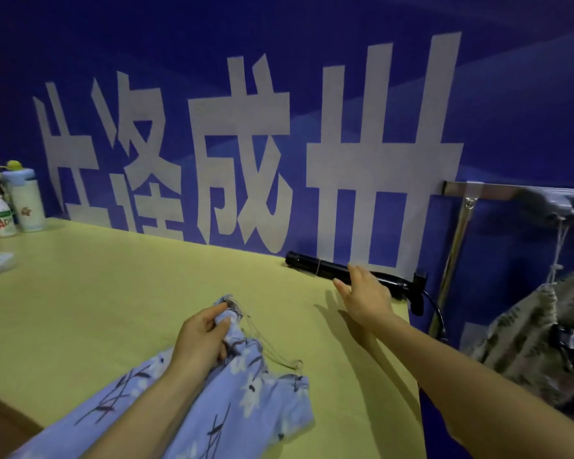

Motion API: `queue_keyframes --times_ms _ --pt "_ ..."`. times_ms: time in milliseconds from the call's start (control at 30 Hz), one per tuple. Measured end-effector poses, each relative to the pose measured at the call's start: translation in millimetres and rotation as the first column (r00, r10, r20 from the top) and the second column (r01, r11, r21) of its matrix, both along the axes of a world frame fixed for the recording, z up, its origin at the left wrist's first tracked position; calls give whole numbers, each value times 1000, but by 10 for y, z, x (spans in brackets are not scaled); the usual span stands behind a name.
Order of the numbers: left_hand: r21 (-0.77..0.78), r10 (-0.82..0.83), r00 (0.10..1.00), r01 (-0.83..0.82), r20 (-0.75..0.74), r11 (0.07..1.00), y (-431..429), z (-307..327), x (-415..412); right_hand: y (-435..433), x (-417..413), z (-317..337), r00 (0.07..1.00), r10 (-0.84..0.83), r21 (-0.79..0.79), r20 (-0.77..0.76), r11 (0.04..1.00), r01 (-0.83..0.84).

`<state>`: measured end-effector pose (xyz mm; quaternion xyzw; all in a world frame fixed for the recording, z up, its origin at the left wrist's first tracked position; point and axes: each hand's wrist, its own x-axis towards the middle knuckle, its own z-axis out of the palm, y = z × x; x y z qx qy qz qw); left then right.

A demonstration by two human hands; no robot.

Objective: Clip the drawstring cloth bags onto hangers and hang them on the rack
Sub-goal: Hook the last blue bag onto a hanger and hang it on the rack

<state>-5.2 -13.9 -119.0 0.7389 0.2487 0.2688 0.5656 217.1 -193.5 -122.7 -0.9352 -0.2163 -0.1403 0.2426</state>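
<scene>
Blue floral bag (246,409) sprawls on the yellow desk (113,293) right up front, and the left hand (201,339) has its gathered neck pinched tight, strings trailing loose. Right hand (365,293) stretches out, fingers straight and spread, tips at the black bundle (322,268) lying along the desk's far edge. Off right, a patterned bag (527,332) hangs from the metal rack (497,190).

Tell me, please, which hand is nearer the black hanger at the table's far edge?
Right. The right hand is at the black hanger, reaching over it; the left hand is farther back, gripping the mouth of the blue floral drawstring bag.
</scene>
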Motion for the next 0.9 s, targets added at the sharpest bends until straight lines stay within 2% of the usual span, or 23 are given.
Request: queue_keyframes --times_ms 100,233,400,600,667,800,900 --pt "-47 16 1000 -16 1 999 78 -121 78 46 195 -76 999 40 -101 21 994 -38" --pt "-103 15 1000 -14 10 995 161 -192 135 64 491 -88 999 5 -193 37 981 3" --pt "-149 26 998 -19 51 989 209 -225 147 25 729 -79 998 -48 -281 -31 959 38" --pt "-152 35 997 -24 68 988 222 -238 187 61 625 -59 987 -36 -379 156 921 94" --pt "-141 28 997 -19 68 990 208 -244 177 64 554 -44 988 -5 -400 155 914 67" --pt "-138 23 998 -15 51 990 183 -236 146 41 341 10 996 82 -436 23 898 -64" --pt "-67 28 998 -25 59 997 140 -133 -9 -23 85 66 981 195 -489 -1 856 -170"
